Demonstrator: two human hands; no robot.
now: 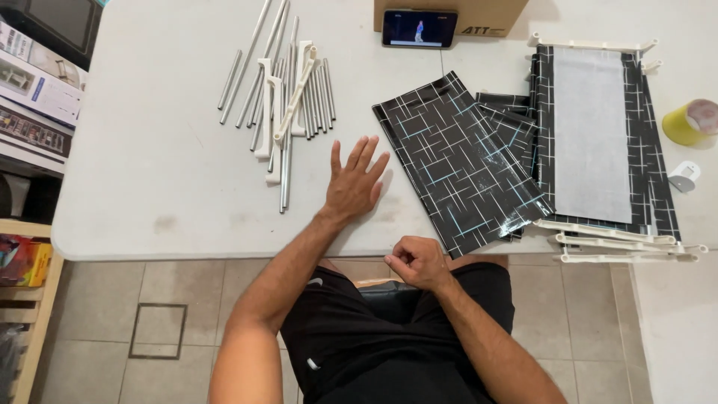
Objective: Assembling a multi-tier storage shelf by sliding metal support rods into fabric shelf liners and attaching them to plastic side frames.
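The left hand (355,182) is laid flat, fingers spread, on the tabletop (149,164) between the rods (280,90) and the black sheet (460,164). The right hand (417,262) is curled, seemingly empty, at the near edge. The sheet, probably thin, floppy and slick, is best lifted by an edge.

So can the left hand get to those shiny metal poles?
Probably yes. The left hand lies flat and open on the white table, and only bare tabletop shows between it and the metal poles just beyond its fingers.
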